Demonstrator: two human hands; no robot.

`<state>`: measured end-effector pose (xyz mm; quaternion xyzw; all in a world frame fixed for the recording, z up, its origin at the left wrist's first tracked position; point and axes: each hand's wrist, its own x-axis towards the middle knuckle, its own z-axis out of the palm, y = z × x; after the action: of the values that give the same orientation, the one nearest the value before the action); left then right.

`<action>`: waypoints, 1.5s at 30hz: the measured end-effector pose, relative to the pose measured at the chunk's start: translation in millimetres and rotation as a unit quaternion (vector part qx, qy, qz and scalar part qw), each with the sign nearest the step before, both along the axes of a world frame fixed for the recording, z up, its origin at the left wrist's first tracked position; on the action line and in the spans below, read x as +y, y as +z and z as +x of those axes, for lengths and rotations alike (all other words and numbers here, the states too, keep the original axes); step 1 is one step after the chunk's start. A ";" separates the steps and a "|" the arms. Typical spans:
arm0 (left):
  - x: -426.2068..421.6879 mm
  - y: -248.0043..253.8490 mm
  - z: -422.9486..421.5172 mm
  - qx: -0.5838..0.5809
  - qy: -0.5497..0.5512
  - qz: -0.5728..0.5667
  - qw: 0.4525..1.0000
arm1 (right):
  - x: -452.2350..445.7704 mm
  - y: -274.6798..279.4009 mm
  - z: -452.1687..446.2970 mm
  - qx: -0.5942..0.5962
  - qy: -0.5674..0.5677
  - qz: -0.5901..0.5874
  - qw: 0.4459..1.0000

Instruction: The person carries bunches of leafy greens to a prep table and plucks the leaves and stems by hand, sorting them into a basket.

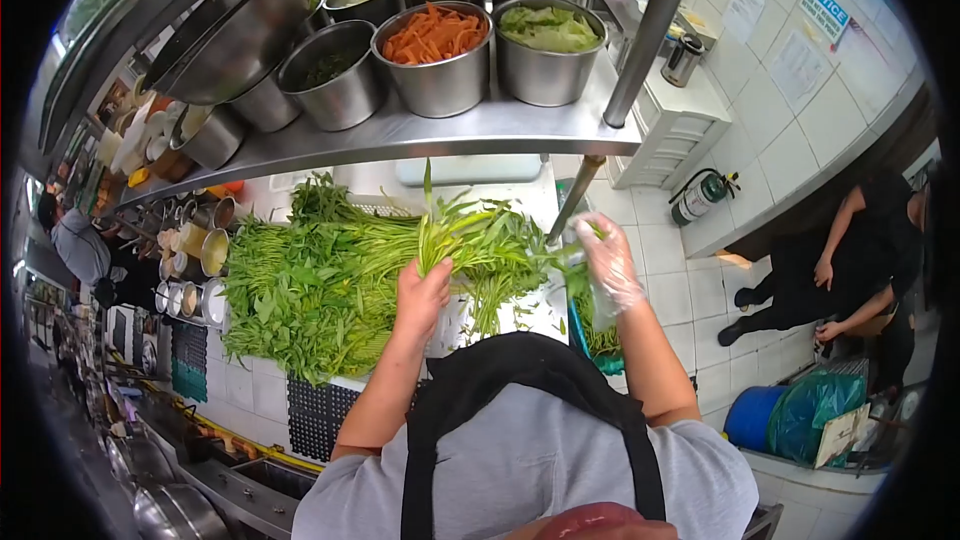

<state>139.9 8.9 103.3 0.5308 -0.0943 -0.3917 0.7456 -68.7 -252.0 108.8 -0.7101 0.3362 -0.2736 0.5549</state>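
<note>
My left hand (424, 290), bare, is closed around a bunch of long green stalks with narrow leaves that look like water spinach (432, 245). My right hand (610, 265) wears a clear plastic glove and is raised past the right end of the worktop. Its fingers are curled in, with a bit of green leaf showing between them. A large heap of the same greens (310, 290) covers the worktop left of my left hand. Loose stems and leaf scraps lie between my hands. Below my right hand a green crate (608, 365) holds more greens.
A steel shelf (420, 140) above the worktop carries steel pots, including one of sliced carrots (437, 35) and one of chopped lettuce (548, 30). A shelf post (578, 195) stands near my right hand. Two people in dark clothes are at the right.
</note>
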 end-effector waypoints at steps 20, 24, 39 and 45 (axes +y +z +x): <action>-17.2 -1.8 2.6 -0.020 -0.022 -0.026 0.999 | 19.7 21.2 -0.1 0.027 0.005 -0.005 1.000; -11.8 -11.4 3.8 -0.004 0.004 -0.042 0.999 | 36.8 28.2 -0.2 0.101 0.013 0.032 0.994; -19.9 -30.4 2.1 0.051 -0.028 -0.027 0.998 | 47.3 13.4 17.1 0.006 0.074 -0.238 0.968; -8.1 -19.2 0.4 0.068 -0.085 -0.053 0.993 | 61.9 12.7 2.6 -0.049 0.020 -0.179 0.983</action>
<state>140.3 0.8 84.2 0.4531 -0.1090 -0.4828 0.7414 -66.2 -190.1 121.5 -0.7902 0.2398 -0.3522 0.4405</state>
